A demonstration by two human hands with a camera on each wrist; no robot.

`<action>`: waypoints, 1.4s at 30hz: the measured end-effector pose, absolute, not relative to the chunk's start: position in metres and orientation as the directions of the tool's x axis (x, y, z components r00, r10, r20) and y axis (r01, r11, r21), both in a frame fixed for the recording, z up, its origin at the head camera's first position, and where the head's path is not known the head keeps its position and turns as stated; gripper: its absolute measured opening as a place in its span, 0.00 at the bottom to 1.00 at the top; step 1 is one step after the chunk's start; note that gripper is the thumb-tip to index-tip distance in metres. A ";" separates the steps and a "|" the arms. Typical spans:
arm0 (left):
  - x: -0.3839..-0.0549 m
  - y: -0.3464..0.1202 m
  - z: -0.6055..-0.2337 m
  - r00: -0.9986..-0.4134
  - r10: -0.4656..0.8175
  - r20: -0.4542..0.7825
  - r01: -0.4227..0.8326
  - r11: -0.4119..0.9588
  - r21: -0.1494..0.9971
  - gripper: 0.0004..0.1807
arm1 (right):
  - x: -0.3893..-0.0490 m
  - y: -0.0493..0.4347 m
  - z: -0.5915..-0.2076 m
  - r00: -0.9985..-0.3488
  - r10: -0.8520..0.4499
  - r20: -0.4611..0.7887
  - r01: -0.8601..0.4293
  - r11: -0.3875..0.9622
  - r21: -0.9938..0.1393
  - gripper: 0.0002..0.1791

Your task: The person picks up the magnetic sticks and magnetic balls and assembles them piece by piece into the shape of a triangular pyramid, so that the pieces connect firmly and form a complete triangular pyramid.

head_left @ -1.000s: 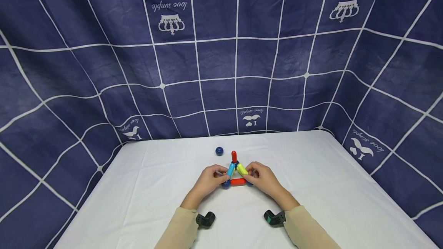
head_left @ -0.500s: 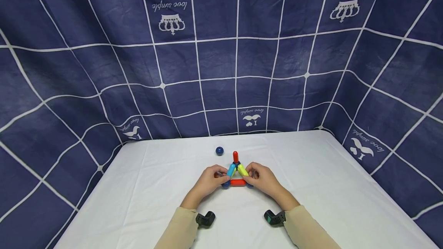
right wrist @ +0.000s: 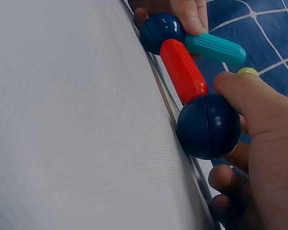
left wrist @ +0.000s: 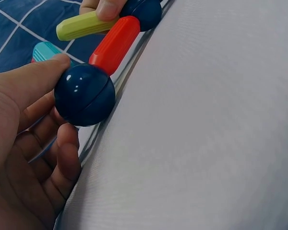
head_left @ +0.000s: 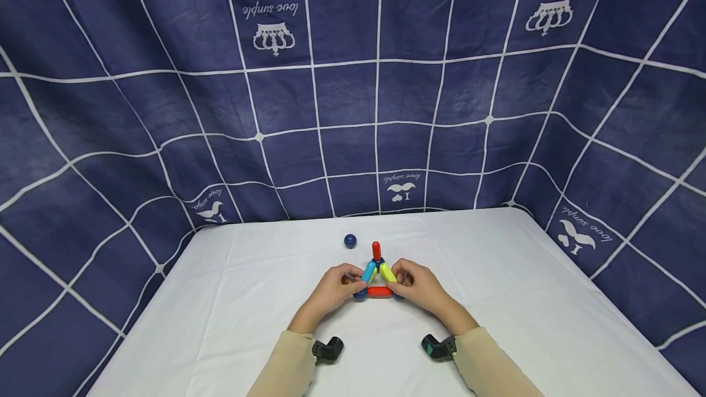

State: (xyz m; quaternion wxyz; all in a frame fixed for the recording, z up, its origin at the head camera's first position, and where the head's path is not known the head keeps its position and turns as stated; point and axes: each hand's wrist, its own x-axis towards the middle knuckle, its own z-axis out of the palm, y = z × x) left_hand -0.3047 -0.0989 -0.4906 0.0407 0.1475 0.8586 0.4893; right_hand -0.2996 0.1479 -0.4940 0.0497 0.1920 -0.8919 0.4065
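Note:
My left hand (head_left: 333,283) pinches the light blue magnetic rod (head_left: 368,272) near its lower end, beside a dark blue ball (left wrist: 84,95). With thumb and fingers, my right hand (head_left: 420,285) pinches the yellow-green rod (head_left: 388,272) close to another dark blue ball (right wrist: 209,126). A red rod (head_left: 379,291) joins these two balls along the front of the triangular frame. The slanted rods meet at a dark ball (head_left: 377,261), from which a second red rod (head_left: 376,250) points away. Part of another yellowish rod shows inside the triangle, mostly hidden.
A loose dark blue ball (head_left: 350,241) lies behind the frame, slightly left. The white-covered table (head_left: 265,311) ends at a navy curtain (head_left: 344,97) with white grid lines at the back and sides. Black devices are strapped at both wrists.
The far end of the frame, with its outward-pointing red rod, has shifted slightly to the right. Both hands keep their grip and stay nearly in place.

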 end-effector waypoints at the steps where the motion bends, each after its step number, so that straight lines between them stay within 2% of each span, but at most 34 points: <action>1: -0.305 -0.099 -0.491 -0.954 0.292 0.074 0.212 0.477 0.853 0.14 | -0.300 0.148 -0.494 -0.921 -0.306 0.243 -0.384 0.594 -0.707 0.12; 6: -0.304 -0.100 -0.493 -0.954 0.289 0.079 0.211 0.460 0.863 0.14 | -0.301 0.148 -0.491 -0.923 -0.311 0.227 -0.373 0.575 -0.729 0.12; 13: -0.303 -0.100 -0.493 -0.954 0.292 0.060 0.194 0.454 0.870 0.13 | -0.303 0.145 -0.482 -0.954 -0.164 0.250 -0.298 0.439 -0.848 0.09; 18: -0.302 -0.100 -0.491 -0.951 0.304 0.064 0.203 0.453 0.868 0.13 | -0.311 0.140 -0.471 -0.959 -0.113 0.258 -0.281 0.447 -0.849 0.11; 26: -0.302 -0.099 -0.492 -0.953 0.297 0.065 0.198 0.443 0.875 0.12 | -0.330 0.124 -0.454 -0.959 -0.175 0.223 -0.282 0.515 -0.809 0.17; 35: -0.302 -0.098 -0.490 -0.949 0.307 0.071 0.208 0.443 0.872 0.13 | -0.335 0.120 -0.449 -0.949 -0.210 0.236 -0.314 0.554 -0.771 0.11; 42: -0.303 -0.100 -0.488 -0.946 0.312 0.091 0.229 0.443 0.867 0.12 | -0.328 0.121 -0.453 -0.933 -0.240 0.268 -0.358 0.546 -0.757 0.12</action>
